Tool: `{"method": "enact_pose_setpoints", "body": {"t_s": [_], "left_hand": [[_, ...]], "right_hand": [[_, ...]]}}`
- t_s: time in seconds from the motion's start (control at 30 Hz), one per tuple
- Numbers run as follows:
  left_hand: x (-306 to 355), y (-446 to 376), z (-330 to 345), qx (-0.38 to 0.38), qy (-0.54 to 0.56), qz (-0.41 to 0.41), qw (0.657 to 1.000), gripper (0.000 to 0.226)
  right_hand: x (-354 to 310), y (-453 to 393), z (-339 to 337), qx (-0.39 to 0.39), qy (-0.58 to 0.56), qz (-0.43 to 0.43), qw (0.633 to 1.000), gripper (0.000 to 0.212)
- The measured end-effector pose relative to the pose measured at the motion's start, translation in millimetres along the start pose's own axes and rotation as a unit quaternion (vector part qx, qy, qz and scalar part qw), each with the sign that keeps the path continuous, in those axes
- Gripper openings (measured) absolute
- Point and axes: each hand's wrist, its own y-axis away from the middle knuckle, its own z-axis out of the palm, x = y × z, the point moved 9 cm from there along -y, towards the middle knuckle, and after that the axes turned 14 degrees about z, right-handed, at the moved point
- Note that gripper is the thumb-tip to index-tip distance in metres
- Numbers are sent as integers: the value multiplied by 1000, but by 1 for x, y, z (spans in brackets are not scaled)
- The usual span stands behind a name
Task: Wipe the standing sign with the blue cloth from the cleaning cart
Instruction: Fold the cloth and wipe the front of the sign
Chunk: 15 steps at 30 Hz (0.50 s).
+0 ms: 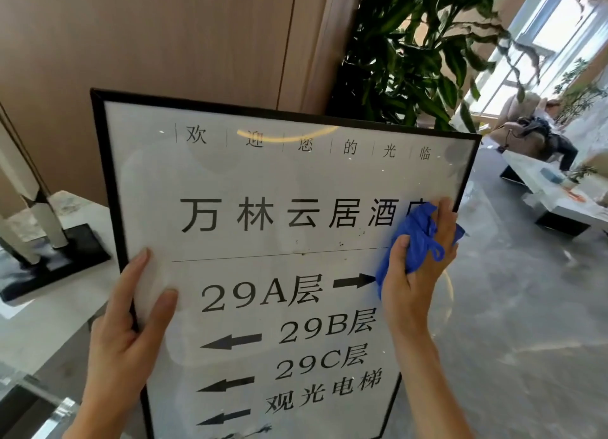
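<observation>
The standing sign point(263, 182) fills the middle of the head view: a black-framed white panel under glass with dark characters and arrows. My left hand point(131, 323) grips its left frame edge, thumb and fingers spread on the glass. My right hand point(414, 267) presses a bunched blue cloth point(416, 234) against the glass near the sign's right edge, beside the top arrow. Small dark specks dot the glass just left of the cloth. The sign's foot is out of view.
A white marble-topped table point(49, 307) with a dark-based ornament point(42, 241) stands at the left. A tall leafy plant point(411, 50) rises behind the sign. At far right a person sits on a sofa point(539, 132) by low white tables point(559, 201). Grey polished floor lies right.
</observation>
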Motion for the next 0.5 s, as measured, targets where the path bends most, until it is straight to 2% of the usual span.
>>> {"method": "enact_pose_setpoints", "body": {"t_s": [0.17,0.33,0.5], "left_hand": [[4,1,0,10,14,18,1000,56],[2,2,1,8,20,16,1000,52],[9,0,2,7,11,40,999,50]], "right_hand": [[-2,7,7,-6,-9,15,1000,51],[-22,20,25,-31,-7,-18,999,48],[-55,40,51,-64,50,-63,995,51]]}}
